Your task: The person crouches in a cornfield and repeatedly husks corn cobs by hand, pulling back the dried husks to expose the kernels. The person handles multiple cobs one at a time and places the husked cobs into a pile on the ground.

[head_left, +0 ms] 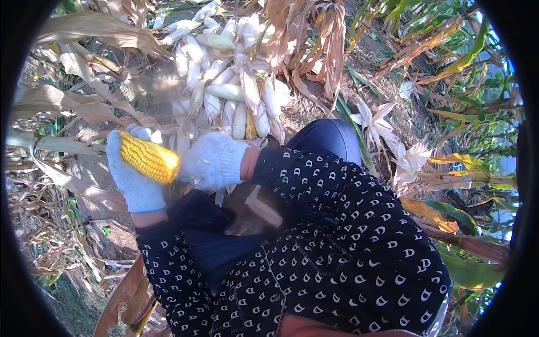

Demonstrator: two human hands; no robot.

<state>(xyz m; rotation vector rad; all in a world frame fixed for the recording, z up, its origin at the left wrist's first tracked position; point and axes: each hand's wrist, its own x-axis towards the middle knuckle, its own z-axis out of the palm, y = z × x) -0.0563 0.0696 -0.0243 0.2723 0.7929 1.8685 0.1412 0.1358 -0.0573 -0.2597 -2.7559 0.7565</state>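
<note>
My left hand [137, 185], in a white knit glove, grips a bare yellow ear of corn [149, 156], with the thumb along one side and the fingertips behind the other. Close to the ear's near end is my right hand [212, 162], also in a white knit glove, back upward. Its fingers are blurred and partly hidden, so whether it holds anything cannot be told. Small husk shreds cling to this glove. Beyond both hands lies a heap of corn ears in pale husks [227, 90], one of them showing yellow kernels [251, 125].
Dry corn leaves [63, 101] and a stalk [63, 144] reach in from the left. Brown leaves [311, 38] hang beside the heap. Opened husks [374, 120] lie on the soil to the right, near standing corn plants [467, 168]. My bent knee [330, 137] is beside the right forearm.
</note>
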